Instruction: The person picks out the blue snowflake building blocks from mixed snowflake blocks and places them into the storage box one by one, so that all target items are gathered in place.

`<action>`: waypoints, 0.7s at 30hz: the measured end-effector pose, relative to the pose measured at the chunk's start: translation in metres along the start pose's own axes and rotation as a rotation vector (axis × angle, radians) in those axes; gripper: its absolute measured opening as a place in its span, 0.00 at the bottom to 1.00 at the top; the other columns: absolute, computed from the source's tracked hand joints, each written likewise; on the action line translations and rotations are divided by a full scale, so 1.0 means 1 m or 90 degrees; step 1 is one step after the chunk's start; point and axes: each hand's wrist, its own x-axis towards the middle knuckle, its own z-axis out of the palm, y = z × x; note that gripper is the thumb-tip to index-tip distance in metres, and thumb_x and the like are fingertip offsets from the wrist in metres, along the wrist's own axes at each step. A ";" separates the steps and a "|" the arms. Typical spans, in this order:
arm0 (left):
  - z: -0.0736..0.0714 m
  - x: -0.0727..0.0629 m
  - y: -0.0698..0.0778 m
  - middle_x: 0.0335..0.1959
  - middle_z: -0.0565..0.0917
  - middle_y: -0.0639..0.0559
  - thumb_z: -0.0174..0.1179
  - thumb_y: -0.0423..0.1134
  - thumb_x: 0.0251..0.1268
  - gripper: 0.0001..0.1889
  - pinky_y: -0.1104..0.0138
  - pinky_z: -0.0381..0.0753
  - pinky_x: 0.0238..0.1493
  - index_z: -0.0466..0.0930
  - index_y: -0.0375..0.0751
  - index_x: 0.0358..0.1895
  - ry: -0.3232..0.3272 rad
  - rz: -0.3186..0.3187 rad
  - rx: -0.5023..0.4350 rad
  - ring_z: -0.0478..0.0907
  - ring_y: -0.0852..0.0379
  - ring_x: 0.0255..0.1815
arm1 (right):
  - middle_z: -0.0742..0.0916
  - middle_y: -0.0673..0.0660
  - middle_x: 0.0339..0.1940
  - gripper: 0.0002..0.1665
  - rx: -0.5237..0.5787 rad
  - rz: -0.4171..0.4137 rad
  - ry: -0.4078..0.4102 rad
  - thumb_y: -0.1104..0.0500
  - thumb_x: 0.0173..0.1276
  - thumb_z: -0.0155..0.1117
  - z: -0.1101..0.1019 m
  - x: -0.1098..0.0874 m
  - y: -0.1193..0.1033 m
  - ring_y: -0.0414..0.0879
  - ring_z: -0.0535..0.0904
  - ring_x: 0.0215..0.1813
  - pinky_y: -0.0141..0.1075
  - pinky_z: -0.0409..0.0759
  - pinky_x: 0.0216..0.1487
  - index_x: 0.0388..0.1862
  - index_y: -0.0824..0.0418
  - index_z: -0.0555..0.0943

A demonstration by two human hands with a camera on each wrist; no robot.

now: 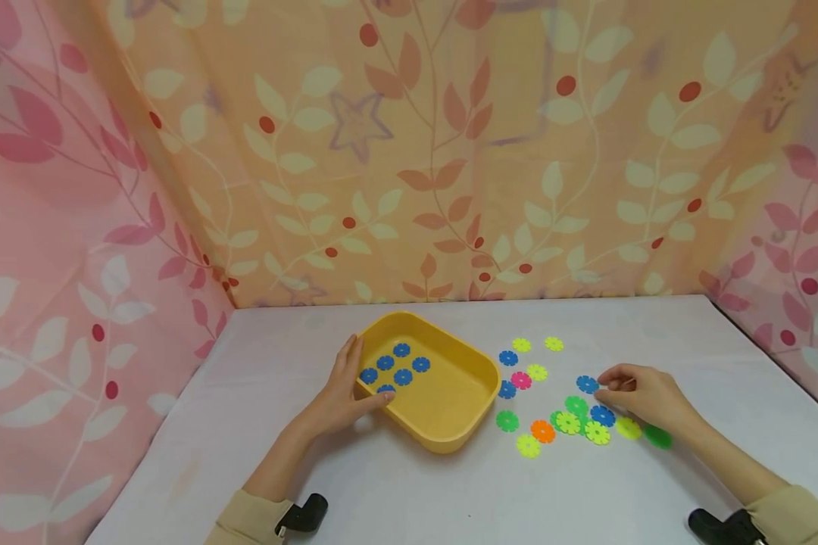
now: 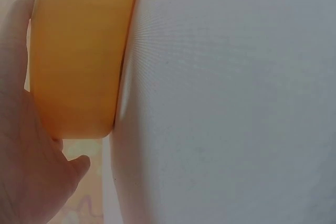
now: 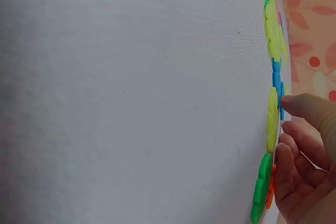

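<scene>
A yellow plastic tray [image 1: 443, 393] stands at an angle on the white table. Several blue notched plastic discs [image 1: 403, 376] lie at its left end. My left hand [image 1: 337, 397] grips the tray's left corner, fingers along the outer wall and thumb at the near rim. In the left wrist view, that hand [image 2: 37, 166] is beside the tray's orange-looking wall [image 2: 79, 61]. On the right, thumb and forefinger of my right hand [image 1: 644, 393] pinch the edge of a blue disc [image 1: 588, 384]. The right wrist view shows the thumb against this disc [image 3: 282, 109], seen edge-on.
Loose discs lie between tray and right hand: green [image 1: 507, 421], orange [image 1: 542, 431], pink [image 1: 521, 380], yellow [image 1: 528, 446] and blue [image 1: 603, 415]. Some overlap. A patterned curtain [image 1: 450, 189] hangs behind the table [image 1: 416, 499], with pink cloth [image 1: 54, 303] at the left.
</scene>
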 end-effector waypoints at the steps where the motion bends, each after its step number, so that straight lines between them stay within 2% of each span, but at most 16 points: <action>1: 0.000 0.000 0.000 0.79 0.29 0.50 0.64 0.65 0.56 0.60 0.43 0.47 0.72 0.30 0.47 0.79 0.001 -0.001 0.001 0.35 0.44 0.78 | 0.81 0.50 0.29 0.22 -0.003 0.000 0.001 0.49 0.60 0.73 0.000 0.000 0.000 0.47 0.74 0.34 0.28 0.73 0.28 0.45 0.64 0.83; 12: 0.000 0.000 -0.001 0.79 0.30 0.53 0.64 0.67 0.55 0.61 0.45 0.47 0.72 0.30 0.49 0.79 0.004 -0.004 0.000 0.35 0.46 0.78 | 0.81 0.49 0.27 0.19 -0.023 -0.005 0.004 0.50 0.61 0.72 0.000 0.004 -0.003 0.46 0.74 0.33 0.30 0.72 0.29 0.42 0.63 0.83; 21: -0.001 0.000 0.001 0.79 0.30 0.51 0.65 0.65 0.55 0.61 0.44 0.47 0.72 0.29 0.48 0.79 -0.002 0.006 -0.006 0.35 0.45 0.78 | 0.81 0.48 0.25 0.16 -0.048 -0.025 0.020 0.52 0.60 0.73 0.001 0.004 -0.003 0.45 0.73 0.31 0.30 0.71 0.28 0.39 0.64 0.84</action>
